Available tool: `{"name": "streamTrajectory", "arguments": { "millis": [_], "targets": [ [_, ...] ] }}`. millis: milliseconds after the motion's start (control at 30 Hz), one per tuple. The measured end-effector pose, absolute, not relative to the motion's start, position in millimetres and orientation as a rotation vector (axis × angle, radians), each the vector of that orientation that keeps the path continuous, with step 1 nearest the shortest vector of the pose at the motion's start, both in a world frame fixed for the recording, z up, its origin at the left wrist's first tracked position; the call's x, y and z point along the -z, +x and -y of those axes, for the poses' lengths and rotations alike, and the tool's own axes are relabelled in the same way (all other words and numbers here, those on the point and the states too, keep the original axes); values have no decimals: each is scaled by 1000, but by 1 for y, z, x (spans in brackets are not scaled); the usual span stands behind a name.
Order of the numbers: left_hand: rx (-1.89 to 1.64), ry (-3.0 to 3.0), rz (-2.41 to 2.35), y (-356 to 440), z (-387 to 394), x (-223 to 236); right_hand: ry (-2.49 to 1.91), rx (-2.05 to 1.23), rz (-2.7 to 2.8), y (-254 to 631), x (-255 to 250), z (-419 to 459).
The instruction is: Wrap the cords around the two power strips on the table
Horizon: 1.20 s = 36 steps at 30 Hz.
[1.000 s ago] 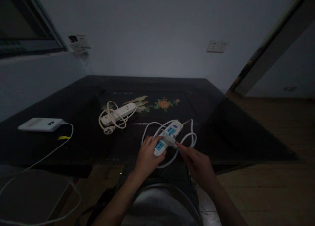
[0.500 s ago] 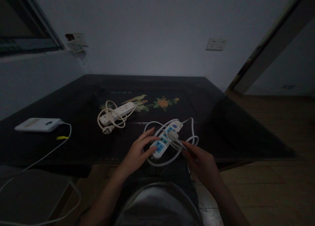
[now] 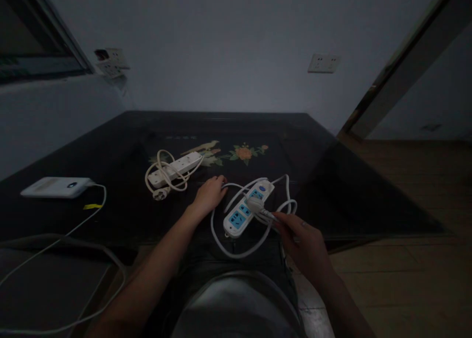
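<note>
A white power strip (image 3: 233, 228) with blue sockets lies slantwise near the front edge of the dark table. My right hand (image 3: 300, 237) pinches the white power cord (image 3: 271, 215) just behind its plug (image 3: 254, 204), which is held over the strip's sockets. To the left of the strip, my left hand (image 3: 211, 194) has its fingers closed on a loop of the same cord. The cord curls around the strip and hangs a little past the table edge.
Left of centre, a second white power strip (image 3: 188, 160) lies with its cord wound round it. A white power bank (image 3: 55, 186) with a cable sits at the far left, beside a yellow tag (image 3: 92, 207). Wall sockets (image 3: 323, 63) are above the table (image 3: 317, 151).
My left hand has left the strip's near end, moved up and left, and taken hold of the cord loop. My right hand still holds the cord by the plug.
</note>
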<state>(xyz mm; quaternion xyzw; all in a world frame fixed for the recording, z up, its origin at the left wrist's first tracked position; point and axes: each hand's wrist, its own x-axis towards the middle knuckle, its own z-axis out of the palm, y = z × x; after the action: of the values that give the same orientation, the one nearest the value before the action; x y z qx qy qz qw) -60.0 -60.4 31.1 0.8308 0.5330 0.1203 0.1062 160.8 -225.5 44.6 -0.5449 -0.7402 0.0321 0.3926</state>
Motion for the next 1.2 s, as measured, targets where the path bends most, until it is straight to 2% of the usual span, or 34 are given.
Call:
{"name": "streamTrajectory", "arguments": {
  "millis": [267, 400, 633, 1033, 1200],
  "targets": [
    [-643, 2045, -1223, -61, 60, -30, -1409, -70, 1831, 154, -40, 221],
    [-664, 2015, -1096, -61, 70, -32, -1405, -82, 1808, 152, -38, 218],
    [-766, 2008, -1041, -80, 91, -37, -1466, -184, 1769, 153, -38, 220],
    [-575, 2349, -1078, -97, 129, -23, -1503, -185, 1667, 159, -29, 225],
    [-741, 2345, -1229, -96, 132, -8, -1506, -180, 1643, 161, -27, 227]
  ]
}}
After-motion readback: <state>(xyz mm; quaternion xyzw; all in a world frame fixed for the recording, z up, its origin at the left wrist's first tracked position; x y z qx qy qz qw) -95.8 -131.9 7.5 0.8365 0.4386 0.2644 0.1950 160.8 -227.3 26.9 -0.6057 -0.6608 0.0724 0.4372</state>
